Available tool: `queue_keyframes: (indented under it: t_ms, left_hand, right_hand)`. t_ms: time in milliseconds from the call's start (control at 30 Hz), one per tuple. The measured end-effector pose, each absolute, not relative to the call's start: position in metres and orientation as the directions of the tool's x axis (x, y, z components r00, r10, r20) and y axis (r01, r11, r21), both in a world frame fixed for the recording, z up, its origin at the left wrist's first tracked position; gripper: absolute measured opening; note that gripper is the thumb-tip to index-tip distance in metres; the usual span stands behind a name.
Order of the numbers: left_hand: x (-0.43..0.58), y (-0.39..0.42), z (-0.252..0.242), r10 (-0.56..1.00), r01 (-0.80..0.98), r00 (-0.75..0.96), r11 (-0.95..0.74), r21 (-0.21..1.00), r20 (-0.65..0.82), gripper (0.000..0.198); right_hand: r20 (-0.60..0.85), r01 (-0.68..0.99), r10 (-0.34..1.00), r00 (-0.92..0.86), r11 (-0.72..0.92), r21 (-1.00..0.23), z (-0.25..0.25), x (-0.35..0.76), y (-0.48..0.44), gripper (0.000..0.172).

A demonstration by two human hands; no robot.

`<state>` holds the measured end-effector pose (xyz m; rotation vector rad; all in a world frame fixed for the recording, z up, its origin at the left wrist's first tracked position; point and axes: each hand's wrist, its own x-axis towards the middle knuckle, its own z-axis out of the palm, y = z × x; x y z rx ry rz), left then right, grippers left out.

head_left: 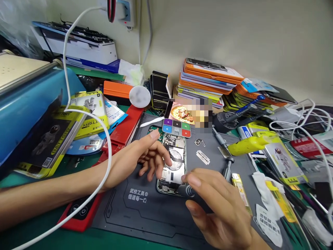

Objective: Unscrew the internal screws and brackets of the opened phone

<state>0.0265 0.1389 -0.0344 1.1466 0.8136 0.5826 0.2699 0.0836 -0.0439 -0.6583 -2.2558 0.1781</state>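
An opened phone (173,163) lies on the dark grey mat, its inner parts and a round coil showing. My left hand (153,156) hovers over its left side, fingers apart and loosely curled, holding nothing; one fingertip is close to the coil. At the phone's lower right, my right hand (221,205) has a dark, round-ended tool (187,190) with a pale ring between thumb and fingers. Most of that tool is hidden by the hand, so its kind is unclear. Above the phone sits a small tray with coloured squares (177,127).
Right of the phone are a razor blade (203,157), a small metal part (199,142), a screwdriver (228,168) and a yellow bottle (247,145). A white cable (109,152) arches across my left forearm. Battery boxes (52,139) stand left; stacked orange boxes (205,81) stand behind.
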Motion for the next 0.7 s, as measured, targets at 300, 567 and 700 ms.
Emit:
queue_keyframes:
  t_ms: [300,567,700]
  left_hand:
    - [0.021,0.133,-0.05,0.788,-0.032,0.545,0.363,0.931,-0.288,0.071]
    - [0.024,0.135,-0.062,0.762,0.005,0.541,0.421,0.907,-0.357,0.065]
    - [0.026,0.135,-0.061,0.77,0.043,0.529,0.395,0.918,-0.356,0.064]
  right_hand:
    - [0.598,0.446,0.721,-0.352,0.69,-0.57,-0.041,0.277,0.072,0.057]
    - [0.403,0.732,0.904,-0.141,0.369,-0.573,-0.01,0.321,0.105,0.024]
    - [0.316,0.796,0.918,-0.241,0.373,-0.477,-0.033,0.304,0.093,0.021]
